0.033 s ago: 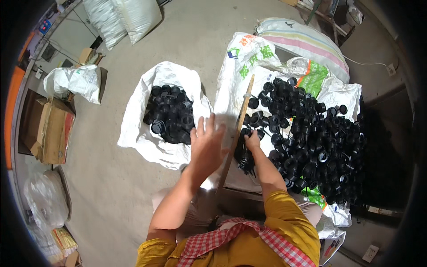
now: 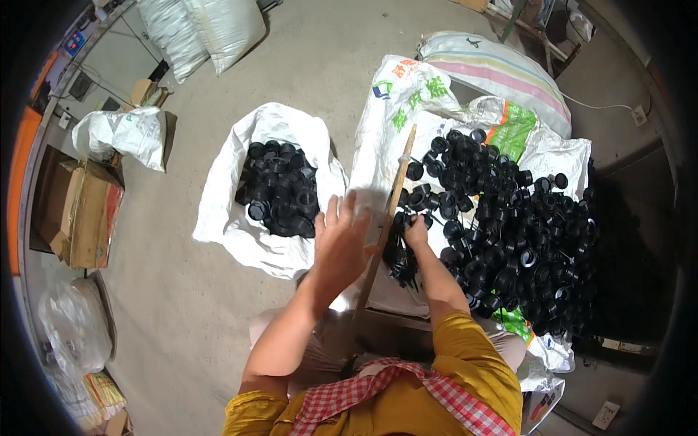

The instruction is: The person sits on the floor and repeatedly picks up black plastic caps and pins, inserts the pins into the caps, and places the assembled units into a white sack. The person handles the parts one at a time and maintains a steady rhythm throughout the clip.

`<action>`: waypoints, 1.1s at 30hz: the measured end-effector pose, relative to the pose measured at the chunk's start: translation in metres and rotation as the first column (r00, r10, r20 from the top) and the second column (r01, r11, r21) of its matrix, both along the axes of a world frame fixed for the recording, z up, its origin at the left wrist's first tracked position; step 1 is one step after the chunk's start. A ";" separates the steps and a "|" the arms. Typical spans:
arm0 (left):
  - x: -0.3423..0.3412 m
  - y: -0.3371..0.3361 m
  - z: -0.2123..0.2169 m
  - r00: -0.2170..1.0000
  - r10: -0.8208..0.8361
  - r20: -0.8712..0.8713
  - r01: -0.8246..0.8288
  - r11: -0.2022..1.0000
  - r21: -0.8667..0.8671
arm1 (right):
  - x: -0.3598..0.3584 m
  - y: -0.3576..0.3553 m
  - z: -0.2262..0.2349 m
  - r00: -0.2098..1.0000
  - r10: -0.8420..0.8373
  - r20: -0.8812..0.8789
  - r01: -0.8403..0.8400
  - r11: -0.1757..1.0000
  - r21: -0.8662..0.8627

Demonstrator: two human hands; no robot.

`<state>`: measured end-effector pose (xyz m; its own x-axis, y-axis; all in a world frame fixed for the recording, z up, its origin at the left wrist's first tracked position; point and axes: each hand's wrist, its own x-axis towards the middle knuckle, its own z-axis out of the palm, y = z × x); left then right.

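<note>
My left hand (image 2: 340,238) hangs in the air with its fingers spread, between the white sack (image 2: 211,218) on the floor and a wooden strip (image 2: 384,247). Nothing shows in it. My right hand (image 2: 416,232) is closed, its fingertips down among black plastic parts just right of the strip. What they pinch is hidden. Beside it lies a bunch of thin black pieces (image 2: 398,261). A big heap of round black plastic caps (image 2: 502,218) spreads to the right over white sacking (image 2: 549,156). More black caps (image 2: 280,185) fill the open floor sack.
A full striped sack (image 2: 494,65) lies behind the heap. Two stuffed white sacks (image 2: 203,33) stand at the far left. Along the left side are a cardboard box (image 2: 91,211), a smaller white bag (image 2: 138,134) and clear plastic bags (image 2: 76,320). The wooden strip rises between both hands.
My left hand has shifted very slightly to the right and nearer to me, still spread. The right hand stays at nearly the same spot by the black parts.
</note>
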<state>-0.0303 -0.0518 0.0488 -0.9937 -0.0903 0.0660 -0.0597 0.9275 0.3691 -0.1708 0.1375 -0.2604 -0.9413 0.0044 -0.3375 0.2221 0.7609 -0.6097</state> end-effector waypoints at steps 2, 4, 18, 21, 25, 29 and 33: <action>0.002 -0.001 -0.006 1.000 -0.018 -0.014 0.019 0.999 0.031 | 0.003 0.016 -0.013 0.995 -0.054 -0.086 0.049 0.997 -0.054; 0.002 0.004 -0.008 0.999 -0.034 0.006 0.034 0.998 0.058 | 0.011 0.042 -0.029 0.979 -0.157 -0.129 0.135 0.977 -0.163; 0.005 0.020 -0.004 0.984 -0.115 0.134 0.095 0.984 0.148 | 0.017 -0.009 0.010 0.975 -0.196 0.100 0.200 0.979 -0.030; 0.007 0.019 -0.007 0.976 -0.120 0.184 0.091 0.983 0.160 | 0.032 0.001 0.005 0.809 -0.462 0.364 0.588 0.637 -0.499; 0.007 0.028 -0.016 0.972 -0.147 0.185 0.095 0.960 0.262 | 0.092 0.018 0.074 0.710 -0.279 0.647 0.694 0.125 -0.709; 0.011 0.043 -0.026 0.978 -0.144 0.154 0.067 0.906 0.419 | 0.167 -0.014 0.191 0.882 -0.318 0.347 0.358 -0.025 -0.933; 0.006 0.041 -0.014 0.910 -0.283 0.302 0.043 0.790 0.612 | 0.191 0.005 0.210 0.997 -0.053 -0.056 -0.024 0.479 -0.878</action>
<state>-0.0247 -0.0104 0.0350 -0.9355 0.1744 -0.3071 -0.1666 0.5490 0.8191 0.0197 0.1430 -0.0506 -0.9634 -0.2436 -0.1117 0.1585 -0.1817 -0.9705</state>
